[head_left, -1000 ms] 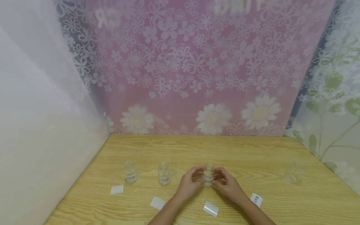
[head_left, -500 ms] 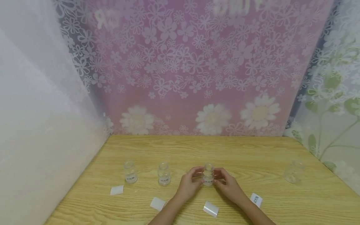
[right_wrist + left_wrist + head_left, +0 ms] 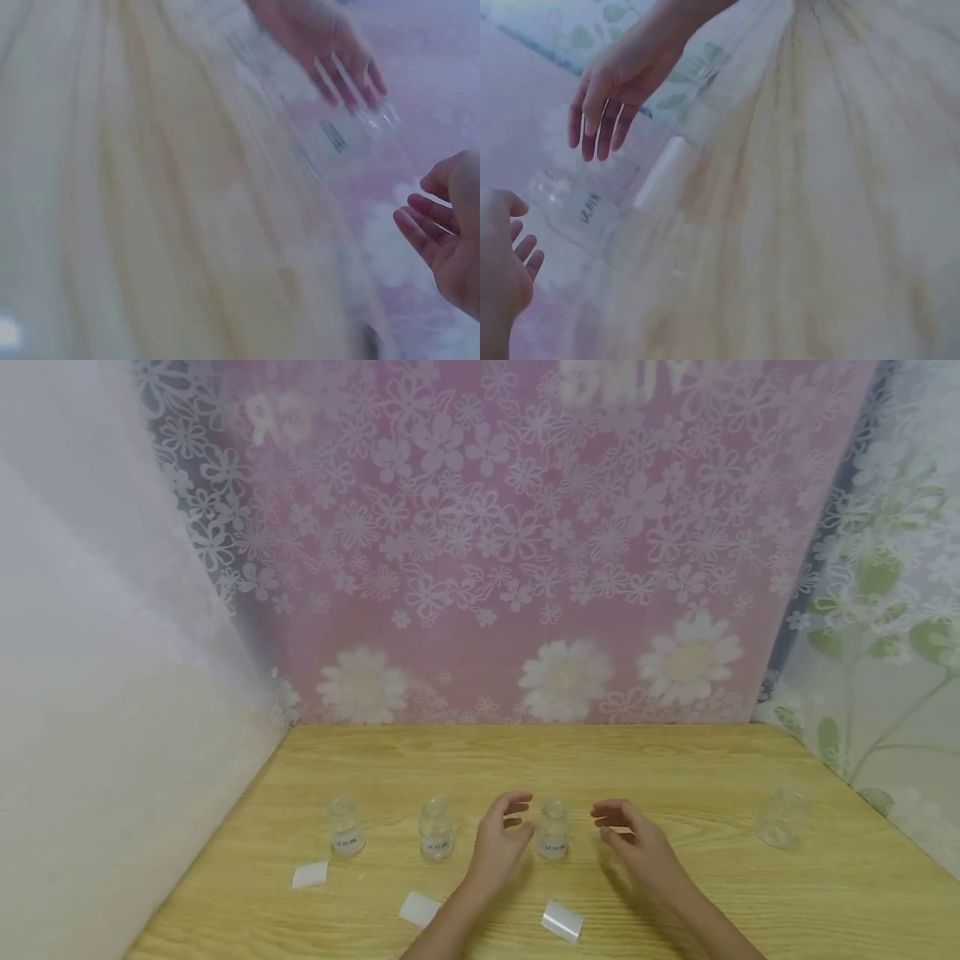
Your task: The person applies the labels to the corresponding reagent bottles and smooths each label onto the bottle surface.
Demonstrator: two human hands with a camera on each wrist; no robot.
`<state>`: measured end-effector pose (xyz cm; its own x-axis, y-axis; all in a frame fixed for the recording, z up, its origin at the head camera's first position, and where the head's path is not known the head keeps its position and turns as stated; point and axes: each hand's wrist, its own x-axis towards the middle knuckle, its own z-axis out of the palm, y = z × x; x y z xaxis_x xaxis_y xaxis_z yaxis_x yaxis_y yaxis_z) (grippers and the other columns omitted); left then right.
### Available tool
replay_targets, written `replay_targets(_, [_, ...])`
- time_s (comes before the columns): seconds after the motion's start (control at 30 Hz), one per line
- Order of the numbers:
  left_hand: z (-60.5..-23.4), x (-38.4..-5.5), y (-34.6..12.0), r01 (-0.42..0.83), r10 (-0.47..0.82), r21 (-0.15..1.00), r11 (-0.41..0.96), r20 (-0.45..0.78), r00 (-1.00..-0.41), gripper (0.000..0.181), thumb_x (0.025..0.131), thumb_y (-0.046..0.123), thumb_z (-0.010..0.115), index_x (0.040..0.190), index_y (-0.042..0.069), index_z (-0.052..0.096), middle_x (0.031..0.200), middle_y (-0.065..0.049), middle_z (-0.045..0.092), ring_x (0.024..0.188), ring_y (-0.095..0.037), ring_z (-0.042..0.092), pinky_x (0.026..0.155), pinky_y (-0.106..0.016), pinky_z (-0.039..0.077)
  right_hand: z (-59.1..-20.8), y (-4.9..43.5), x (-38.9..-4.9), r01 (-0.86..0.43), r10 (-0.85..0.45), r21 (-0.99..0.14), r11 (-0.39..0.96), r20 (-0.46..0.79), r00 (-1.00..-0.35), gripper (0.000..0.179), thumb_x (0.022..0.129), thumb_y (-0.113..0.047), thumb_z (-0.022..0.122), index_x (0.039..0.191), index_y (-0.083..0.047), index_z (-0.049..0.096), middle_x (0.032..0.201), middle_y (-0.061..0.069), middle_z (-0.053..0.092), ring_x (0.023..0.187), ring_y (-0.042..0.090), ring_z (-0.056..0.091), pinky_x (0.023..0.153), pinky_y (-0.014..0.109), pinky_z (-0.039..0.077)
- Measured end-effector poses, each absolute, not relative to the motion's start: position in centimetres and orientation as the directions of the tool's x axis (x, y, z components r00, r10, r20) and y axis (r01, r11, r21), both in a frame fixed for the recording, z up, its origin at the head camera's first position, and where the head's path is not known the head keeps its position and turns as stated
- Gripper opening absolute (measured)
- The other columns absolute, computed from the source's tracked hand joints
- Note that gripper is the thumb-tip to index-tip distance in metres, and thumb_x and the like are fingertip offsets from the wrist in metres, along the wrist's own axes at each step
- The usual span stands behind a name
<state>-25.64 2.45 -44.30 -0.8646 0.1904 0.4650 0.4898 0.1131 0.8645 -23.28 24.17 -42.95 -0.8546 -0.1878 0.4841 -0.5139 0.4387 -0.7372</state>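
A small clear glass bottle [image 3: 553, 831] with a printed white label stands upright between the two hands in the head view. Just left of it is the left hand [image 3: 501, 839], fingers loosely bent and nothing in them, its thumb close to the glass. To the right, with a wider gap, the right hand [image 3: 636, 842] hovers over the table with relaxed fingers, holding nothing. The labelled bottle [image 3: 576, 214] shows between both hands in the left wrist view too. In the right wrist view the bottle [image 3: 341, 139] is blurred.
Two more labelled glass bottles, one [image 3: 436, 831] nearer and one [image 3: 346, 827] farther left, stand in a row. A clear glass vessel [image 3: 782, 818] leans at the far right. White slips lie in front: left [image 3: 310, 874], middle [image 3: 419, 909] and right [image 3: 562, 921].
Both hands have let go of the bottle. The right hand has moved off to the right, the left slightly left. The right forearm now covers the printed slip.
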Motion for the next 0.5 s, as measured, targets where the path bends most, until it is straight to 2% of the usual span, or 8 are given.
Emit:
replay_targets(0.13, [-41.3, -24.8, 4.1, 0.573, 0.167, 0.817, 0.069, 0.557, -0.814, 0.031, 0.085, -0.001, 0.060, 0.115, 0.002, 0.053, 0.113, -0.008, 0.056, 0.104, -0.023, 0.051, 0.087, -0.041, 0.044, -40.7, 28.0, -22.5, -0.557, -0.145, -0.649, 0.519, 0.575, -0.805, 0.024, 0.090, 0.004, 0.055, 0.113, 0.004, 0.052, 0.106, 0.017, 0.058, 0.095, 0.010, 0.056, 0.073, 0.016, 0.048])
replay_targets(0.2, [-39.8, -24.4, 5.4, 0.599, 0.180, 0.800, 0.035, 0.584, -0.791, 0.030, 0.085, -0.002, 0.060, 0.114, 0.002, 0.055, 0.112, -0.007, 0.057, 0.102, -0.020, 0.052, 0.087, -0.039, 0.045, -39.4, 30.1, -22.1, -0.541, -0.091, -0.627, 0.561, 0.603, -0.793, 0.023, 0.090, 0.003, 0.055, 0.113, 0.004, 0.053, 0.106, 0.011, 0.059, 0.094, 0.003, 0.055, 0.073, 0.013, 0.046])
replay_targets(0.33, [-38.0, -24.1, 8.7, 0.625, 0.241, 0.781, 0.004, 0.606, -0.758, 0.028, 0.086, -0.002, 0.060, 0.114, 0.001, 0.055, 0.111, -0.007, 0.057, 0.102, -0.021, 0.053, 0.086, -0.033, 0.046, -37.4, 34.7, -21.0, -0.460, 0.079, -0.626, 0.630, 0.641, -0.764, 0.020, 0.091, 0.000, 0.055, 0.110, 0.005, 0.055, 0.102, -0.012, 0.060, 0.088, -0.006, 0.055, 0.070, 0.007, 0.044])
replay_targets(0.43, [-37.8, -24.2, 11.6, 0.558, 0.283, 0.829, -0.034, 0.543, -0.791, 0.027, 0.088, 0.001, 0.060, 0.114, 0.004, 0.055, 0.111, -0.003, 0.057, 0.100, -0.019, 0.054, 0.083, -0.026, 0.046, -36.7, 37.9, -20.2, -0.368, 0.221, -0.674, 0.641, 0.621, -0.753, 0.018, 0.092, -0.005, 0.054, 0.109, 0.000, 0.057, 0.098, -0.024, 0.057, 0.082, -0.010, 0.055, 0.066, 0.005, 0.042])
replay_targets(0.5, [-37.8, -24.4, 13.6, 0.473, 0.297, 0.879, -0.069, 0.470, -0.831, 0.025, 0.088, 0.004, 0.060, 0.113, 0.008, 0.056, 0.108, 0.003, 0.057, 0.098, -0.015, 0.054, 0.080, -0.022, 0.046, -36.8, 39.9, -19.9, -0.310, 0.301, -0.719, 0.622, 0.585, -0.753, 0.016, 0.093, -0.008, 0.054, 0.108, -0.007, 0.059, 0.096, -0.025, 0.056, 0.078, -0.011, 0.055, 0.063, 0.004, 0.042])
